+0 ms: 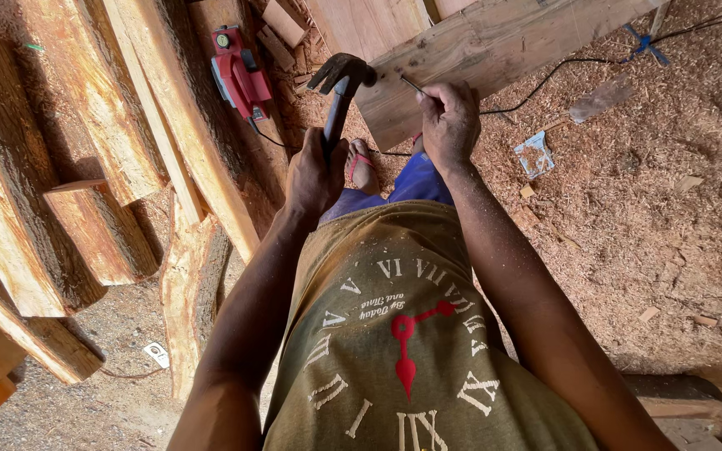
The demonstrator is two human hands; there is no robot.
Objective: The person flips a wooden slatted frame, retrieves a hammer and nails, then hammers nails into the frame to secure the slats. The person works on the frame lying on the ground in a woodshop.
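Looking down from the head camera: the left hand (315, 171) is wrapped tight round the handle of a claw hammer (340, 88), head raised up near the edge of a wooden board (478, 50). The right hand (449, 121) pinches a thin nail (412, 84) between its fingertips, its point touching the board's near left corner. Far left of the hammer sits a red power planer (240, 75) among rough planks (110, 117). Sawdust (628, 217) covers the floor on the right.

Counted: one claw hammer (340, 92); one nail (412, 84); one red power planer (239, 73); one plank (486, 50); roughly seven rough timber slabs (102, 108), stack partly hidden.
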